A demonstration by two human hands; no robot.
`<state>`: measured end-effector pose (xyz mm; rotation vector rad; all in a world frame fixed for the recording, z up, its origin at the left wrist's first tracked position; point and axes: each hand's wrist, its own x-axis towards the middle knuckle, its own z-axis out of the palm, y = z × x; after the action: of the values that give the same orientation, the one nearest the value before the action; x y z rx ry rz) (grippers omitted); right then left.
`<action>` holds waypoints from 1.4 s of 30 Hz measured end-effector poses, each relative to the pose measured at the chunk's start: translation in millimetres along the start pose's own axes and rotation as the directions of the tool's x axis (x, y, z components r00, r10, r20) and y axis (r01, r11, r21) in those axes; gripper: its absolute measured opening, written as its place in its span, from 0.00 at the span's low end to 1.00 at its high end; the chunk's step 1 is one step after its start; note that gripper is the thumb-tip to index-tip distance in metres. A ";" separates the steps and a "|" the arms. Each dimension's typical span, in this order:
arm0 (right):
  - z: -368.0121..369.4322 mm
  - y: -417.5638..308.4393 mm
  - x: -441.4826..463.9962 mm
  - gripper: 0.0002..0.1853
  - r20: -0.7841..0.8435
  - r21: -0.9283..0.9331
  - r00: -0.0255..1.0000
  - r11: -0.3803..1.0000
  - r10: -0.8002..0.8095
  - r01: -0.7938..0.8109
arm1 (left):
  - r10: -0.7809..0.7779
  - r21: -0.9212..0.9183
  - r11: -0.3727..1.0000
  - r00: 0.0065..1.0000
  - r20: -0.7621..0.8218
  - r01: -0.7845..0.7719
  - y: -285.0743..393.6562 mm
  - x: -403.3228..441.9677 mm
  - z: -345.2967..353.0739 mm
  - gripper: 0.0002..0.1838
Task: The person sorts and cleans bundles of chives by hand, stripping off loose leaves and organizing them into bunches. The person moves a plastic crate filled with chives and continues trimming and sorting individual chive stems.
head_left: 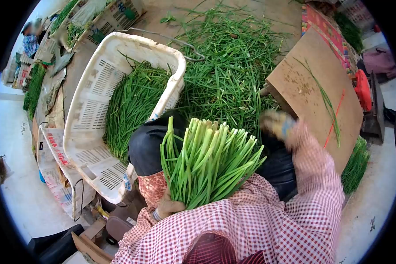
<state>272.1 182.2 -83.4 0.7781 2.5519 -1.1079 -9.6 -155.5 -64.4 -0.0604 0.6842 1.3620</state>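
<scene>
A thick bunch of garlic chives (211,158) rests against my lap and chest, its pale cut ends pointing up and away from me. My gloved left hand (169,206) is wrapped round the lower part of the bunch; the stalks partly hide the fingers. Off to the right of the bunch is my gloved right hand (277,124), smeared by motion beside my dark-covered knee. Its fingers cannot be made out. Just beyond it lies a wide heap of loose green leaves (226,75) on the floor.
A white plastic basket (90,88) stands tilted at my left with more chives (134,101) inside. On the right, a brown board (314,83) carries a few stray stalks and a thin red strip (334,119). Another person (30,39) is at the far left.
</scene>
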 end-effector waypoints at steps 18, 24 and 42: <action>1.5 -169.1 2.6 0.30 -0.439 0.709 0.882 -0.669 -0.169 0.225 | 0.017 0.728 0.570 0.890 0.455 -0.382 38.4 22.4 88.4 0.40; 12.4 -148.2 -8.4 0.29 -0.441 0.742 0.853 -0.647 -0.278 0.173 | -0.176 0.853 0.447 0.908 0.380 -0.270 27.7 37.6 95.9 0.34; 40.2 -122.7 -8.1 0.21 -0.307 0.808 0.933 -0.467 0.188 0.360 | 0.108 0.955 0.114 0.959 0.261 -0.273 27.2 114.6 167.4 0.13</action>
<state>210.3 80.0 -33.8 0.9092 0.6105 -3.6757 40.4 21.8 24.7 1.2855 1.4327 0.8496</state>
